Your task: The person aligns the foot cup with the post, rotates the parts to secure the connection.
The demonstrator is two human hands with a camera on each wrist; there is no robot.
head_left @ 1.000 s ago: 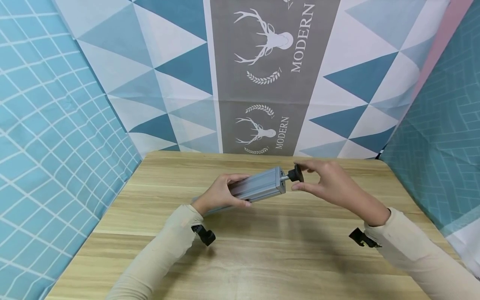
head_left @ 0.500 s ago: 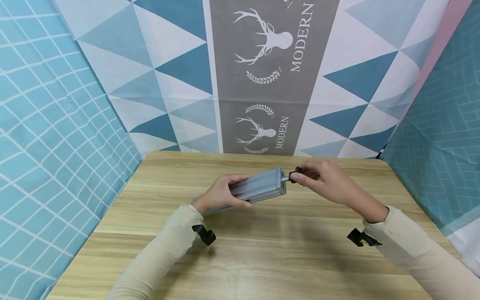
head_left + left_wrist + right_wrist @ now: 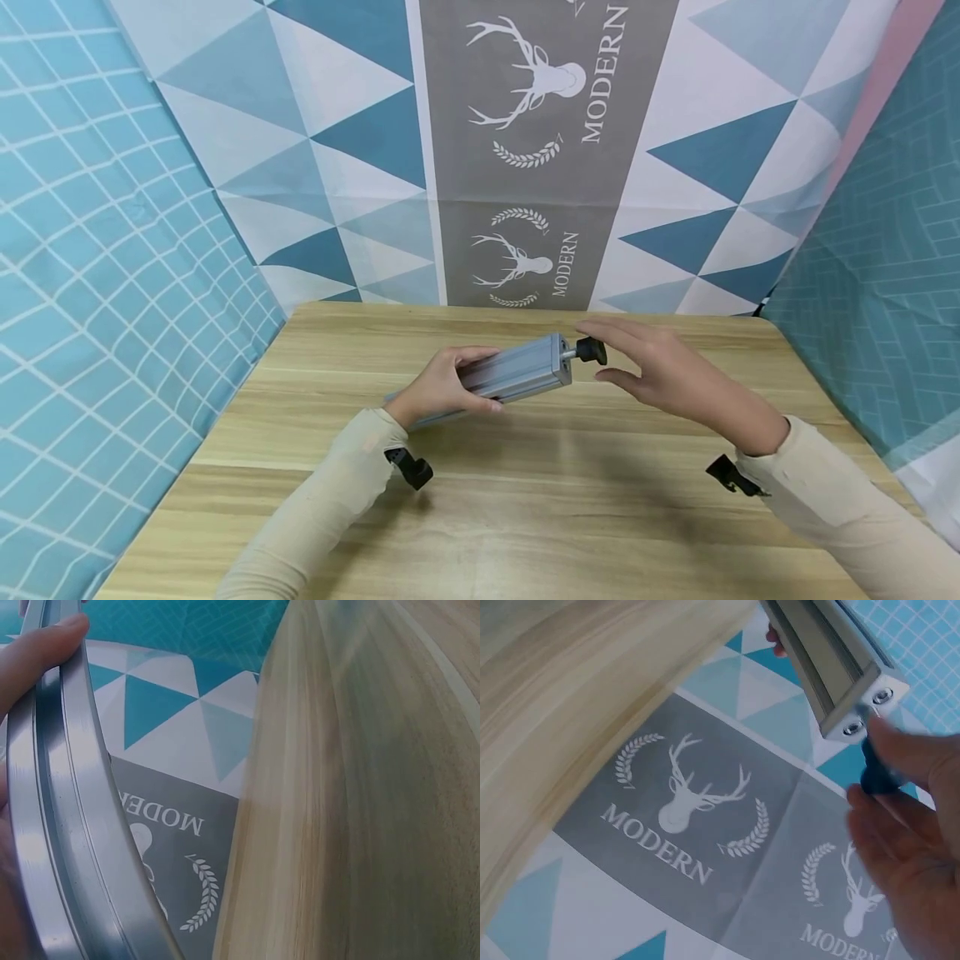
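My left hand (image 3: 446, 386) grips a silver aluminium profile (image 3: 525, 367), thumb on the near side and fingers over the far side. The profile is held tilted above the table, its right end raised. From that end face sticks a black levelling foot (image 3: 592, 351) on a threaded metal stud (image 3: 569, 354). Around the foot, my right hand (image 3: 663, 367) has its thumb and index finger spread apart; the thumb stands clear of the foot. Whether the index fingertip touches it, I cannot tell. In the left wrist view, the thumb (image 3: 52, 645) lies across the grooved profile (image 3: 82, 787).
Below is a wood-grain table (image 3: 510, 517). A patterned cloth (image 3: 517, 183) with deer heads hangs behind its far edge. Blue checked cloth (image 3: 97, 250) borders the left, and teal cloth (image 3: 885, 233) the right. Each sleeve carries a black strap mount (image 3: 408, 469).
The right hand's fingers closed on the levelling foot half a second ago and now are spread off it again. The foot has turned a little. The left hand and profile stay put.
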